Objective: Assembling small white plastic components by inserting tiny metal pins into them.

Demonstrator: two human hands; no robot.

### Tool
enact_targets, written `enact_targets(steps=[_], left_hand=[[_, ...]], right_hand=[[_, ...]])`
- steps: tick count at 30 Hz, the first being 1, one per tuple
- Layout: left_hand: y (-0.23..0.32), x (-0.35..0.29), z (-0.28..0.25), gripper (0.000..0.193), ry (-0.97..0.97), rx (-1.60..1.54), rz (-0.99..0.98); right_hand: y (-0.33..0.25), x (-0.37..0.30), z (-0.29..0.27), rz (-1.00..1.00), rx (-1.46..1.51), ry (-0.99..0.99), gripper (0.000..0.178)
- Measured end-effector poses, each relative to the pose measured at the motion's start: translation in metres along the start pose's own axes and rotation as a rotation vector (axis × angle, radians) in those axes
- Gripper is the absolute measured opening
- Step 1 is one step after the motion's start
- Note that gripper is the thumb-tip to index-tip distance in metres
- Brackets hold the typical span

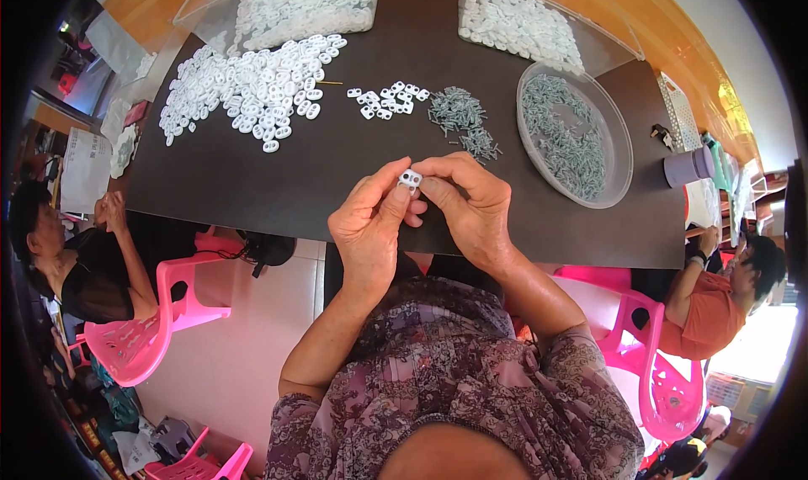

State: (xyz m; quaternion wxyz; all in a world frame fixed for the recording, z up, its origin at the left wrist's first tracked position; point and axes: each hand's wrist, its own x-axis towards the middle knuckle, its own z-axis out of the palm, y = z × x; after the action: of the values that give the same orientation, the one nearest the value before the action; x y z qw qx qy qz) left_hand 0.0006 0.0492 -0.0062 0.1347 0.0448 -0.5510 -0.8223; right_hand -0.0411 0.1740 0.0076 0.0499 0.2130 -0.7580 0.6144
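A small white plastic piece with two holes [411, 179] is held up above the near edge of the dark table. My left hand [369, 226] pinches it between thumb and fingers. From the other side my right hand [478, 209] closes thumb and forefinger on its right edge; whether a screw is also between those fingers is hidden. Just beyond my hands lies a loose heap of small grey screws [457, 110]. To its left is a little group of white two-hole pieces [390, 100], and farther left spreads a big pile of white oval pieces [244, 89].
A round clear tub [621, 135] of grey screws stands at right. Two clear bins, one at back left [358, 24] and one at back right [602, 47], contain white pieces. A thin yellow stick [331, 83] touches the pile. People sit on both sides; a purple cup [686, 167] stands far right.
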Motion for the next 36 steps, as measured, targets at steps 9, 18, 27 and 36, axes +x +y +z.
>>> enact_targets(steps=[9,18,27,36], left_hand=[[0.004,0.005,0.003,0.022,0.03,-0.068,0.006],[0.013,0.004,0.006,0.022,0.084,-0.078,0.008],[0.003,0.003,-0.002,0.024,-0.006,-0.02,0.074],[-0.003,0.006,-0.004,0.022,0.002,-0.062,0.157]], right_hand=[[-0.012,0.004,0.001,0.063,0.069,-0.019,0.021],[-0.01,0.008,0.004,-0.148,-0.05,-0.005,0.028],[-0.008,0.007,0.006,-0.134,-0.015,0.018,0.025],[-0.006,0.009,0.009,-0.21,-0.057,0.029,0.025]])
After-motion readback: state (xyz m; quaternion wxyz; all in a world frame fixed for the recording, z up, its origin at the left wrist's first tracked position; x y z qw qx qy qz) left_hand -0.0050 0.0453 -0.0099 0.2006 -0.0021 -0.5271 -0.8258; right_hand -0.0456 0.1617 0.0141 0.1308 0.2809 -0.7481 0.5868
